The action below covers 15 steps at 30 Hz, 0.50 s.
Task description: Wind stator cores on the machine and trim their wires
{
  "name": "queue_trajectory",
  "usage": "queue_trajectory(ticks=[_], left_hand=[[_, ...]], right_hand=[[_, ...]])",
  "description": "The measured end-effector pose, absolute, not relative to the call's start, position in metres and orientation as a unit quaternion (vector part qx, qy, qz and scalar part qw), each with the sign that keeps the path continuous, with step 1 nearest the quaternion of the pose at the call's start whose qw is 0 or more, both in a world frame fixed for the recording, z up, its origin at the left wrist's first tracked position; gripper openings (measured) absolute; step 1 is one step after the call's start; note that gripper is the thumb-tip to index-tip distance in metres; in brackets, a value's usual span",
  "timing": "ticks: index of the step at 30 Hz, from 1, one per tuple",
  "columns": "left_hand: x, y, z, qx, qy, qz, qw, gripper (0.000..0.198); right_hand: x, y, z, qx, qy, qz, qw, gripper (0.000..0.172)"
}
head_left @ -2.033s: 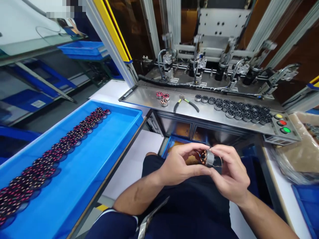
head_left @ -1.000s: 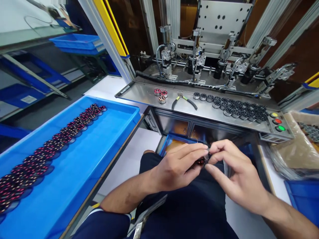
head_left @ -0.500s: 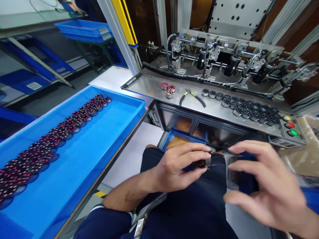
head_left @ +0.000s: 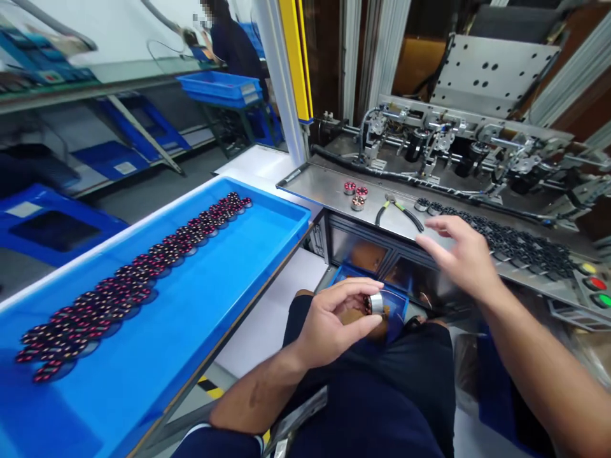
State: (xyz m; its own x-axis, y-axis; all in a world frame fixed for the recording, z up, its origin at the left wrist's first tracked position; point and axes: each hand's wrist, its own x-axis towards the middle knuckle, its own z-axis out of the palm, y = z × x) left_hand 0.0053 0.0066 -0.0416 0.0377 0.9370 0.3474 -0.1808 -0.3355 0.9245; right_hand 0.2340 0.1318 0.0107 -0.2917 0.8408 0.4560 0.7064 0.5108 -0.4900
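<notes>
My left hand is closed around a small round motor part with a silvery rim and thin wires trailing from it, held above my lap. My right hand is raised over the metal bench, fingers apart and nothing in them. Just left of its fingertips lies a pair of cutting pliers with black and green handles. Three similar parts with red and copper windings sit further left on the bench. Rows of black round parts stand on the bench's right side, partly behind my right hand.
At left, a blue tray holds long rows of wound parts. A machine with clamps and cables runs behind the bench. Yellow, red and green buttons are at the right end. A person in dark clothes is in the background.
My right hand has gone from beside my lap up and forward to near the pliers. The left hand has turned, showing more of the part's silvery rim. The view has swung left.
</notes>
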Motion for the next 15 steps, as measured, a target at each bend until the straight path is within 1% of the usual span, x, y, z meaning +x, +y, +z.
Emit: queue_trajectory(ticks=[2, 4, 5, 6, 7, 8, 12, 15], left_hand=[[0.006, 0.006, -0.045, 0.511, 0.376, 0.612, 0.473, 0.032], [0.006, 0.006, -0.046, 0.477, 0.395, 0.615, 0.489, 0.031], [0.006, 0.005, -0.047, 0.462, 0.398, 0.618, 0.496, 0.032], [0.005, 0.005, -0.047, 0.450, 0.398, 0.622, 0.502, 0.031], [0.004, 0.005, -0.047, 0.441, 0.397, 0.627, 0.505, 0.030], [0.003, 0.004, -0.047, 0.435, 0.395, 0.633, 0.505, 0.029], [-0.002, 0.002, -0.045, 0.426, 0.386, 0.654, 0.492, 0.020], [-0.003, 0.001, -0.044, 0.426, 0.384, 0.661, 0.484, 0.017]], right_hand=[[0.205, 0.167, -0.002, -0.570, -0.748, 0.094, 0.328, 0.051], [0.175, 0.191, -0.013, -0.615, -0.720, 0.097, 0.307, 0.075], [0.162, 0.199, -0.017, -0.629, -0.710, 0.096, 0.301, 0.085], [0.152, 0.206, -0.021, -0.641, -0.701, 0.095, 0.299, 0.092], [0.144, 0.210, -0.024, -0.651, -0.692, 0.094, 0.297, 0.093], [0.139, 0.214, -0.026, -0.662, -0.683, 0.095, 0.293, 0.091], [0.142, 0.225, -0.028, -0.683, -0.677, 0.113, 0.250, 0.065], [0.159, 0.232, -0.024, -0.679, -0.693, 0.118, 0.213, 0.056]])
